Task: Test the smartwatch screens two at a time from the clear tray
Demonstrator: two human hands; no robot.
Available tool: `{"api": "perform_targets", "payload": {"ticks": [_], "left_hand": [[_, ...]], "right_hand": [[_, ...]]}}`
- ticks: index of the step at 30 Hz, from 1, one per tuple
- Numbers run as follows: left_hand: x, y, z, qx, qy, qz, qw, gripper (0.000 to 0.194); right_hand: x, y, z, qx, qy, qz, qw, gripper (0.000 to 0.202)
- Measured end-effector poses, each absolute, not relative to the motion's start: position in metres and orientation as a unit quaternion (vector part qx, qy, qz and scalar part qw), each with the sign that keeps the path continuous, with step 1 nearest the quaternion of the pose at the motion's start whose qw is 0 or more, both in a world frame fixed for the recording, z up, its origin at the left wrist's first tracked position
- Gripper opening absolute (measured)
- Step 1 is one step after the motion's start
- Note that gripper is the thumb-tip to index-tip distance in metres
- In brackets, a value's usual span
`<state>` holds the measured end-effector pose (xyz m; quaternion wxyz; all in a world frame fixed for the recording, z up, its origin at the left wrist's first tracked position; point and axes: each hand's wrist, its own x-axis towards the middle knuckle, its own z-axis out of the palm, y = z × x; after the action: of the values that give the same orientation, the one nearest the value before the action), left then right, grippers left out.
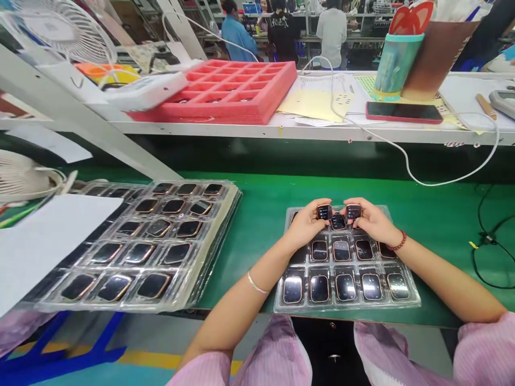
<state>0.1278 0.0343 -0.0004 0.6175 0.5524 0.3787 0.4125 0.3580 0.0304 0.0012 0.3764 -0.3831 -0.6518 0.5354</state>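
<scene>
My left hand [306, 222] is closed on a smartwatch body [324, 212] with a lit screen and a gold-coloured rim. In my right hand [372, 220] is a second smartwatch body [353, 212], its screen also lit. Both are held up side by side over the far part of a clear plastic tray [281, 306]. Several more watch bodies with dark, glossy screens sit in the tray's pockets. Between my hands, one watch [338, 221] in the tray shows a lit screen. My hands hide part of the far row.
A stack of clear trays [193, 268] full of watches stands at left, partly under white paper [52, 236]. Above the green bench [257, 214], a shelf holds a red foam tray [241, 80], a phone [404, 112] and a cup [396, 67]. A white cable [406, 161] droops; black cable [487, 238] lies right.
</scene>
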Motion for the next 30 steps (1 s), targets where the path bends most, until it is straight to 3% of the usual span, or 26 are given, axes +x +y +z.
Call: {"api": "perform_targets", "payload": {"ticks": [20, 30], "left_hand": [[0.1274, 0.0325, 0.0038, 0.552, 0.383, 0.416, 0.613, 0.055], [0.1292, 0.0293, 0.0052, 0.545, 0.396, 0.408, 0.616, 0.028]], "right_hand": [[0.3578, 0.0289, 0.0033, -0.373, -0.648, 0.544, 0.381, 0.045], [0.3572, 0.0241, 0.009, -0.407, -0.637, 0.546, 0.361, 0.029]]}}
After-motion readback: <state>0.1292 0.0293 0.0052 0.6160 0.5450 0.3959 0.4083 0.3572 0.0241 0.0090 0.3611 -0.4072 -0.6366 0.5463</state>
